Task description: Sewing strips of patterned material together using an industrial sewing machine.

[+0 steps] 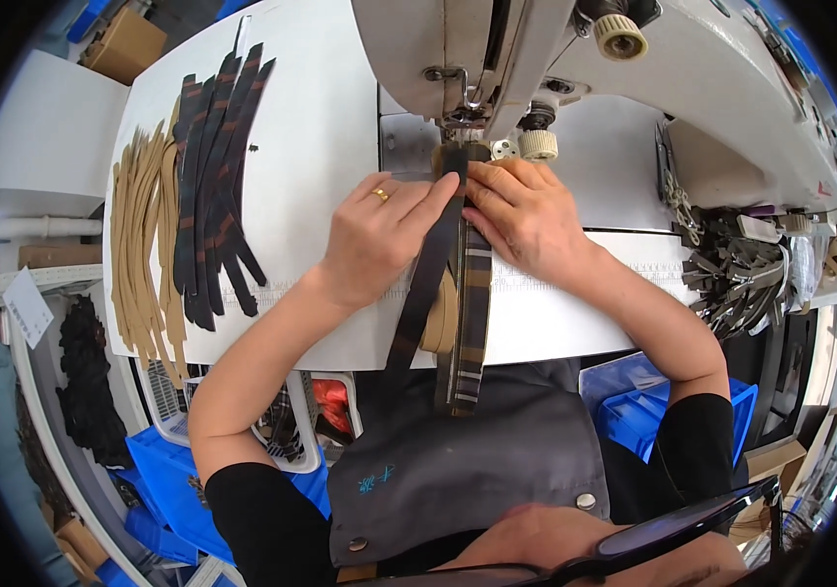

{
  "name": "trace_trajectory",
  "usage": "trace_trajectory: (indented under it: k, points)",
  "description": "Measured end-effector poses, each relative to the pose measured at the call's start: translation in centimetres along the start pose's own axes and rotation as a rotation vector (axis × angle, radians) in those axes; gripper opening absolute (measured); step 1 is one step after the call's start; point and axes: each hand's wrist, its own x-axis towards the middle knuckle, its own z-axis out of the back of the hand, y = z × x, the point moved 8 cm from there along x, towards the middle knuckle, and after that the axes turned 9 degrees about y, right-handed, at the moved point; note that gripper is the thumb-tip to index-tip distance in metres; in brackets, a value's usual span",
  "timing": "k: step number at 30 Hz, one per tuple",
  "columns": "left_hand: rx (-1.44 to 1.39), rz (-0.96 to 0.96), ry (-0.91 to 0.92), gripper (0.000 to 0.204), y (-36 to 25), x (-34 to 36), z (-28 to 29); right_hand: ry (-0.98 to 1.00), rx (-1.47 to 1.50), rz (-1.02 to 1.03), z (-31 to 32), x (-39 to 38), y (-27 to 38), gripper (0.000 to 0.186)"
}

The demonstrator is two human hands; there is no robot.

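At the needle area of a white sewing machine point(472, 119), my left hand point(384, 235) has its fingers curled, the index finger pressed onto a dark strip point(420, 298) that hangs toward me. My right hand point(526, 215) lies just beside it, thumb and fingers closed on the upper end of a plaid strip point(475, 328). A thin line like a zipper runs along the plaid strip, whose lower end hangs past the table edge over my apron. Between the two strips shows a tan strip point(440, 318), partly covered. The strips' far ends reach under the machine's head.
Several tan strips point(140, 245) and dark strips with brown marks point(208, 186) lie on the white table point(316, 117) at left. At right are thread snips point(671, 176) and a bundle of dark strips point(741, 274). Blue bins point(624, 421) stand below the table.
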Motion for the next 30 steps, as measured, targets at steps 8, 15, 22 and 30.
trace_trajectory:
  k: [8, 15, 22, 30]
  points:
    - [0.020, 0.034, 0.066, 0.019, 1.1, 0.9, -1.4, 0.049, 0.016, -0.017, -0.1, -0.1, -0.5, 0.032]
    - [-0.111, -0.004, 0.202, 0.019, 1.9, 1.5, -2.1, 0.057, 0.019, -0.033, -0.2, -0.1, -0.6, 0.032]
    - [-0.001, 0.033, 0.089, 0.029, 1.6, 1.1, -2.2, 0.067, 0.034, -0.045, -0.2, -0.1, -0.6, 0.035]
    - [0.076, 0.102, 0.086, 0.024, 1.9, 0.7, -2.3, 0.067, 0.043, -0.046, -0.2, -0.1, -0.7, 0.034]
